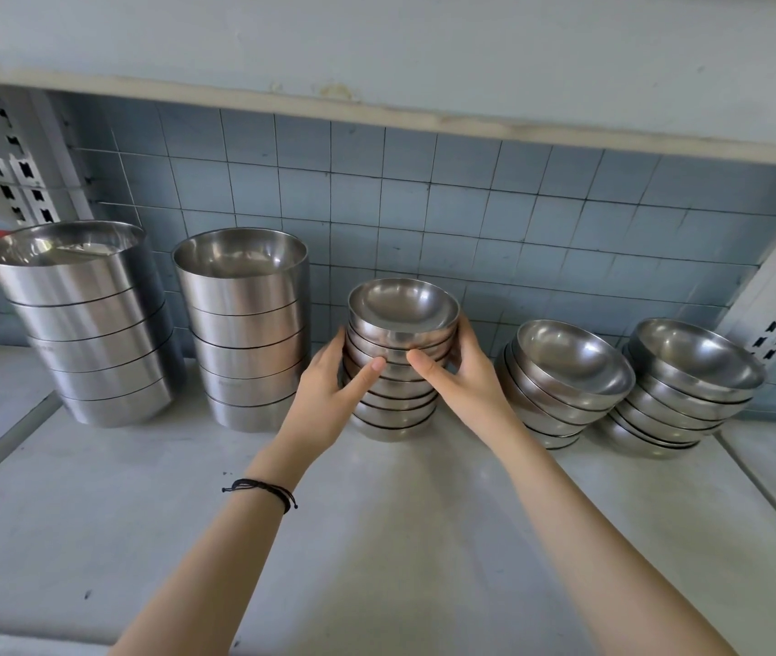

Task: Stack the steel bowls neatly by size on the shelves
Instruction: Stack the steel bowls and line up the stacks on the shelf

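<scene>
Inspection of the lower shelf (376, 537), read from its left end to its right.

At the left end, by the back edge, stood a stack of large straight-sided steel bowls (88, 333), with a second stack of slightly smaller straight-sided bowls (249, 333) just beside it. Both were squarely nested.

At the middle of the back edge stood the stack of small round bowls (398, 404), the item in hand. Its long axis ran upright from the shelf, and it stood directly between the two hands. The left hand (324, 400), with a black cord bracelet (263, 490) on its wrist, held the stack's left flank: fingers (341, 343) curled round the far side, thumb across the front. The right hand (466, 381) mirrored it on the right flank, its thumb tip close to the left thumb. Both hands clasped the upper and middle bowls, neither nearer than the other. The bottom bowl appeared to rest on the shelf.

Towards the right end sat two stacks of wider round bowls (561, 385) and (679, 390). Their bowls were tilted and unevenly nested.

Judgement: with opposed holds on an upright column, the stack could be squared or shifted sideways. An uneven squeeze risked slipping the upper bowls off line.
</scene>
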`<action>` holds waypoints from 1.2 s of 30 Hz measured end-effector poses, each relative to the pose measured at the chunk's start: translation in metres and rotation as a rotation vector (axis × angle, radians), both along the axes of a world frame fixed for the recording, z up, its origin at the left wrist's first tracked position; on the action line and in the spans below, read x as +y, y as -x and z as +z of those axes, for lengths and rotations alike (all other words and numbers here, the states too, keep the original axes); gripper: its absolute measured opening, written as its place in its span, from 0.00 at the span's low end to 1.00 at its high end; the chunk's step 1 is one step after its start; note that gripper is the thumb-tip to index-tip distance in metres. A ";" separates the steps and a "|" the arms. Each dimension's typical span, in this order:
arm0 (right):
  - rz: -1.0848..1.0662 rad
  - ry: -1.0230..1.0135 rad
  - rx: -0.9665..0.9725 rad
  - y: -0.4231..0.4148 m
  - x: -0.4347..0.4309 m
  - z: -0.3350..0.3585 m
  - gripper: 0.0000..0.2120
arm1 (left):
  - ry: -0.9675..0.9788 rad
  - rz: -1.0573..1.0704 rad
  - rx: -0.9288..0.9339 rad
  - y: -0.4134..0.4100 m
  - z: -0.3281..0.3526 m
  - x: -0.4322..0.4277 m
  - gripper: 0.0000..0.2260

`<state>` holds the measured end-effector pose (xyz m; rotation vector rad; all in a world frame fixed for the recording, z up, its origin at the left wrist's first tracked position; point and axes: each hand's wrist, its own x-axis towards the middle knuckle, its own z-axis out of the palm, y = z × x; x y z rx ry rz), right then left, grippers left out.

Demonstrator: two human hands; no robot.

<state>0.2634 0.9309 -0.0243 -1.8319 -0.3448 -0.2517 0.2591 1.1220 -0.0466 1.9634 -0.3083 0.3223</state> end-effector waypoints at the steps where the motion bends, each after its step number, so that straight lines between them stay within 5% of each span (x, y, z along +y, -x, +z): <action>1: 0.016 0.000 0.003 0.001 0.000 0.001 0.32 | -0.008 0.000 0.014 -0.001 -0.001 0.000 0.32; 8: 0.089 0.051 0.107 0.002 -0.009 -0.011 0.48 | -0.006 0.006 0.151 -0.004 -0.008 -0.003 0.59; 12: 0.086 0.070 0.132 0.001 -0.011 -0.024 0.46 | -0.040 0.006 0.146 -0.009 -0.018 -0.003 0.59; 17: 0.033 0.087 0.144 -0.003 -0.010 -0.025 0.47 | 0.001 -0.010 0.099 -0.008 -0.016 -0.004 0.41; 22: 0.026 0.092 0.163 -0.003 -0.010 -0.025 0.53 | 0.075 -0.049 0.076 -0.003 -0.013 -0.004 0.36; 29: 0.040 0.087 0.158 0.001 -0.007 -0.024 0.52 | 0.127 -0.082 0.082 0.004 -0.006 -0.004 0.36; 34: 0.058 0.032 0.137 0.008 -0.005 -0.023 0.59 | 0.136 -0.084 0.113 0.007 -0.007 -0.004 0.53; 36: 0.053 0.036 0.106 0.012 -0.006 -0.023 0.58 | 0.159 -0.089 0.105 0.010 -0.006 -0.005 0.53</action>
